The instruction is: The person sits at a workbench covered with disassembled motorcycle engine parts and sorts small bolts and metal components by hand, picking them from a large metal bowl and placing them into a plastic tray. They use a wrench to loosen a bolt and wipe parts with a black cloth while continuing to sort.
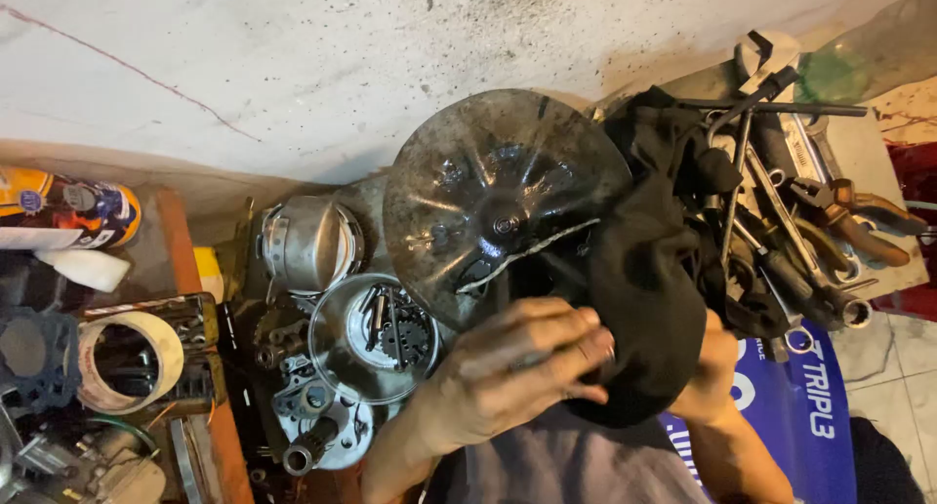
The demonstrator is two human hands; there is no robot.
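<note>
I hold a round, greasy metal disc (488, 187) with radial ribs and a small centre hole in front of me. My left hand (512, 367) grips its lower edge with the fingers curled over it. A black cloth (649, 299) lies over the disc's right side. My right hand (712, 372) is under this cloth, pressing it against the disc, and is mostly hidden by it.
A shallow metal bowl (337, 362) of gears and bolts sits lower left, beside a metal cylinder part (307, 241). A tape roll (127, 362) and spray can (73, 206) lie at left. Wrenches, pliers and screwdrivers (810, 221) are piled at right, above a blue panel (800, 416).
</note>
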